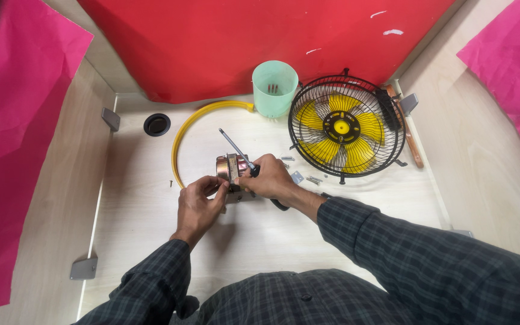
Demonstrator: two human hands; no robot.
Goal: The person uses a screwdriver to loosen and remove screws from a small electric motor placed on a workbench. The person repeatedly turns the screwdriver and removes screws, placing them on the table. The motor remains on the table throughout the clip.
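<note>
While right hand grips screwdriver, left hand pinches motor btwn them.

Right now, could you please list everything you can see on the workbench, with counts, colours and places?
fan motor: one, copper and silver, centre, between both hands
screwdriver: one, metal shaft, dark handle, on the motor
fan: one, black cage, yellow blades, right rear
cup: one, pale green, rear centre
ring: one, yellow, curved, left of motor
loose screws: several, silver, beside fan
cable hole: one, black, left rear
table: one, pale wood
left hand: on the motor
right hand: grips the screwdriver
</note>
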